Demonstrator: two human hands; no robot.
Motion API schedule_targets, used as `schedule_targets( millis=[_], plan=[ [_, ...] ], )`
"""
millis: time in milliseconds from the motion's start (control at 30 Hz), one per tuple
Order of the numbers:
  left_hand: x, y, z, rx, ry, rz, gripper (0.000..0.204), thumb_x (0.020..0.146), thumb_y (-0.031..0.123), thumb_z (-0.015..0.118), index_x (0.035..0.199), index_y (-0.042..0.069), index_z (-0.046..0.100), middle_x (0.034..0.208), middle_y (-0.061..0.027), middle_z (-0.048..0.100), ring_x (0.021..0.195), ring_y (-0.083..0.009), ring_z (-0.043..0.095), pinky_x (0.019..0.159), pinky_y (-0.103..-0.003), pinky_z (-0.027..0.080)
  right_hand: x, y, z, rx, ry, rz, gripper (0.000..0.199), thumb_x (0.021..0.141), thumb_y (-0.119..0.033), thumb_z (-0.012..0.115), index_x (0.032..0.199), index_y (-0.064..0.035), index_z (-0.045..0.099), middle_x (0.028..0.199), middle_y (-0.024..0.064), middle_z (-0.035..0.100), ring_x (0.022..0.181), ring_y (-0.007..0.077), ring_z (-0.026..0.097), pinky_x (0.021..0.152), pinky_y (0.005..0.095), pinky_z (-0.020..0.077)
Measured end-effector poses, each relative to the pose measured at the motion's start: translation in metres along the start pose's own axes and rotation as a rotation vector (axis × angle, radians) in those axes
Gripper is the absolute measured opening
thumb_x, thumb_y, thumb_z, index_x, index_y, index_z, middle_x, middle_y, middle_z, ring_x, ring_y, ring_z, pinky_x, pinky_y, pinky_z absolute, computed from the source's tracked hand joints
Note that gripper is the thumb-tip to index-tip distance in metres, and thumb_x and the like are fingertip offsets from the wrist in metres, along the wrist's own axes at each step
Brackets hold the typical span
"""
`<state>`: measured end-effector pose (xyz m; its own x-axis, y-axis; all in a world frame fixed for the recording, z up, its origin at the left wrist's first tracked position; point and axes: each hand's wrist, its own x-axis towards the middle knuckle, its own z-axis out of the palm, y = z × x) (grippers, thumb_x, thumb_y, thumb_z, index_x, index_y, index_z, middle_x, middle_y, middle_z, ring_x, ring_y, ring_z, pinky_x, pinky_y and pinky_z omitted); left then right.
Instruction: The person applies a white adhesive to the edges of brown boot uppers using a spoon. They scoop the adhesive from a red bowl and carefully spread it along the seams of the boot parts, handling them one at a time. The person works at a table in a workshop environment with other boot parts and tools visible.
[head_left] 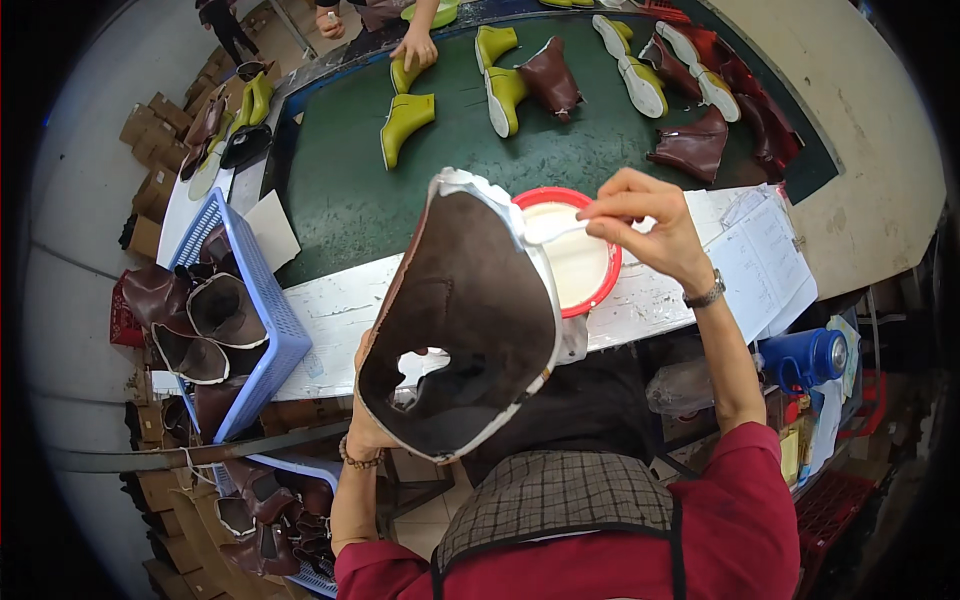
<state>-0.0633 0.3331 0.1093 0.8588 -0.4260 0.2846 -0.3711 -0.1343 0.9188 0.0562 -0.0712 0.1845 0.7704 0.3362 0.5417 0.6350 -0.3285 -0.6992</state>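
Note:
In front of me my left hand [366, 424] grips a brown leather boot upper [460, 290], its opening facing me; most of the fingers are hidden behind the leather. A white paste-like coat lies along the upper's far edge. My right hand [645, 222] pinches a small white brush [555, 230], whose tip touches the coated right edge. Just behind that edge stands a red-rimmed bowl [608, 275] with white liquid in it, partly covered by the upper and the brush.
Across the green belt [340, 140] are yellow-green boot lasts [408, 125] and brown uppers [692, 145]. A co-worker's hand [414, 48] touches a last there. Blue baskets [285, 330] of uppers stand at left. Papers [760, 265] and a blue jug [805, 358] are at right.

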Motion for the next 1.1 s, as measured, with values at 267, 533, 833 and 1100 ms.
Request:
schedule_targets(
  millis=[267, 533, 833, 1100],
  plan=[
    [0.018, 0.006, 0.029, 0.304, 0.199, 0.078, 0.131, 0.055, 0.008, 0.099, 0.157, 0.000, 0.018, 0.153, -0.0193, 0.040, 0.139, -0.0296, 0.047, 0.117, -0.042, 0.037, -0.049, 0.015, -0.001, -0.225, 0.029, 0.374, 0.013, 0.086, -0.017, 0.079, 0.094, -0.0067, 0.080, 0.082, 0.0053, 0.069, 0.067, 0.0155, 0.062, 0.060, 0.0282, 0.0467],
    [0.048, -0.003, 0.035, 0.378, 0.131, 0.149, 0.133, 0.057, 0.006, 0.097, 0.159, 0.000, 0.013, 0.157, -0.0160, 0.034, 0.142, -0.0270, 0.041, 0.116, -0.039, 0.035, -0.068, 0.009, -0.001, -0.288, 0.159, 0.339, 0.013, 0.087, -0.017, 0.079, 0.094, -0.0059, 0.079, 0.081, 0.0051, 0.069, 0.064, 0.0138, 0.062, 0.055, 0.0290, 0.0452],
    [0.062, 0.016, 0.056, 0.337, 0.200, 0.193, 0.134, 0.056, 0.014, 0.099, 0.159, -0.002, 0.014, 0.156, -0.0169, 0.035, 0.133, -0.0265, 0.047, 0.108, -0.039, 0.041, -0.041, -0.006, 0.004, -0.043, 0.285, 0.095, 0.015, 0.083, -0.005, 0.082, 0.097, -0.0033, 0.079, 0.086, 0.0049, 0.070, 0.074, 0.0102, 0.065, 0.060, 0.0236, 0.0495],
    [0.062, -0.003, 0.054, 0.281, 0.259, 0.114, 0.138, 0.054, 0.018, 0.102, 0.159, 0.000, 0.014, 0.155, -0.0165, 0.036, 0.136, -0.0269, 0.046, 0.112, -0.040, 0.039, -0.049, -0.015, -0.005, -0.101, 0.160, 0.158, 0.010, 0.083, -0.005, 0.081, 0.093, -0.0047, 0.080, 0.086, 0.0053, 0.071, 0.070, 0.0087, 0.063, 0.060, 0.0228, 0.0487]
  ],
)
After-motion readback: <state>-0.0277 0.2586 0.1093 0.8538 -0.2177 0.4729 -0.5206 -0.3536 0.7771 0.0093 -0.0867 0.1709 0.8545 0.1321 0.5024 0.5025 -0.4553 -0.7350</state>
